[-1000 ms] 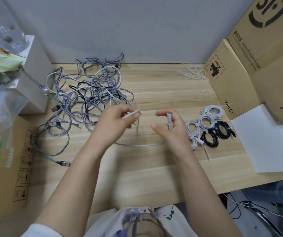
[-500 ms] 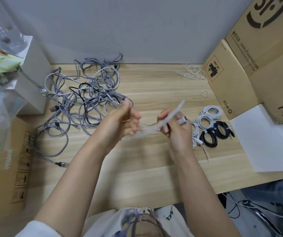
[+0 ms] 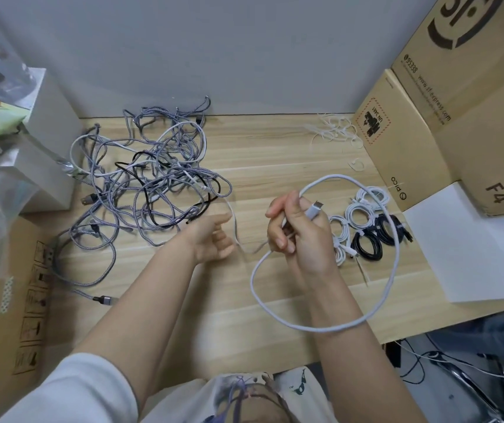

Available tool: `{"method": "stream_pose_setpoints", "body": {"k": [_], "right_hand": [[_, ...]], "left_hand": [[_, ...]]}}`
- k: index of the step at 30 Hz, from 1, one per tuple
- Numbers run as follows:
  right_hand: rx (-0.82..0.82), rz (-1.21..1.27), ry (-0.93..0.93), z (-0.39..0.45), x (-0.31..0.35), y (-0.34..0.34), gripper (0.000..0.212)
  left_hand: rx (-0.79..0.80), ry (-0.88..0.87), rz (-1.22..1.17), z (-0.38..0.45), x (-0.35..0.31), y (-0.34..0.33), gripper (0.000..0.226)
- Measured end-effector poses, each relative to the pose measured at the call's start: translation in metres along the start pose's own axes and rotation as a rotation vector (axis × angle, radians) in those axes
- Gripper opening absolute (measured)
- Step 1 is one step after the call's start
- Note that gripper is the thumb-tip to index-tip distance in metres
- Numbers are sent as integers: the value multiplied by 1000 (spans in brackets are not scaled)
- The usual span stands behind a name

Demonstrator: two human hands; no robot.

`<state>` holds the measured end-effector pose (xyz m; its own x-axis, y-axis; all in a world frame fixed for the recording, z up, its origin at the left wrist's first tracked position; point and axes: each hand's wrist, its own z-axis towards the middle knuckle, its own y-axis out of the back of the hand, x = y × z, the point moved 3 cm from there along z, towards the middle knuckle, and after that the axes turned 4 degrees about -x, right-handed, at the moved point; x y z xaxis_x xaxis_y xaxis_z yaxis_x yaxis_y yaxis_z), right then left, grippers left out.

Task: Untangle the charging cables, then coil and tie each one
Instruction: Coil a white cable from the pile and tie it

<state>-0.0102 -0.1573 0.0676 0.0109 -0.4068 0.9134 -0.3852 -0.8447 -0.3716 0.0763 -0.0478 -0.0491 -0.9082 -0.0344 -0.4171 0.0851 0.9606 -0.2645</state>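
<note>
Right hand [image 3: 301, 236] raised over the bench [image 3: 275, 148], fingers gripping the white cable [image 3: 392, 270] – one big loop; left hand [image 3: 211, 239] beside it, fingers relaxed, holding nothing.

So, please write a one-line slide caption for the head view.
Right hand holds a white cable in a loop beside the tangled cables.

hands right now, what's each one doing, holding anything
Left hand: open, fingers relaxed, gripping nothing that shows.
Right hand: closed on the white cable, plug end up by the thumb.
</note>
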Motion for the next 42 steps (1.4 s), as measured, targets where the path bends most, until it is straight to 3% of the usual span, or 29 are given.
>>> {"method": "stream_pose_setpoints", "body": {"k": [2, 5, 8, 12, 20, 24, 29, 35, 37, 42], "right_hand": [[29, 58, -22, -1, 1, -4, 39], [25, 89, -70, 0, 5, -5, 38], [-5, -40, -120, 3, 2, 1, 36], [-35, -196, -187, 6, -10, 12, 38], [-192, -299, -253, 20, -29, 19, 19], [-240, -466, -285, 33, -54, 27, 12], [-232, -568, -291, 41, -74, 26, 24], [-216, -584, -228, 41, -70, 22, 34], [-233, -569, -236, 39, -67, 22, 36], [-331, -532, -261, 34, -69, 22, 35]], "left_hand": [[-45, 22, 97, 6, 9, 0, 26], [51, -7, -18, 5, 9, -8, 12], [212, -189, -50, -11, -5, -21, 14], [377, -381, 180, -38, -20, -29, 19], [313, -517, 526, -47, -22, -23, 31], [237, -493, 653, -35, -11, -12, 32], [253, -350, 706, -19, -2, 1, 28], [169, -169, 283, 17, -13, 24, 47], [174, -143, 139, 25, -24, 27, 26], [162, -118, 145, 32, -45, 20, 27]]}}
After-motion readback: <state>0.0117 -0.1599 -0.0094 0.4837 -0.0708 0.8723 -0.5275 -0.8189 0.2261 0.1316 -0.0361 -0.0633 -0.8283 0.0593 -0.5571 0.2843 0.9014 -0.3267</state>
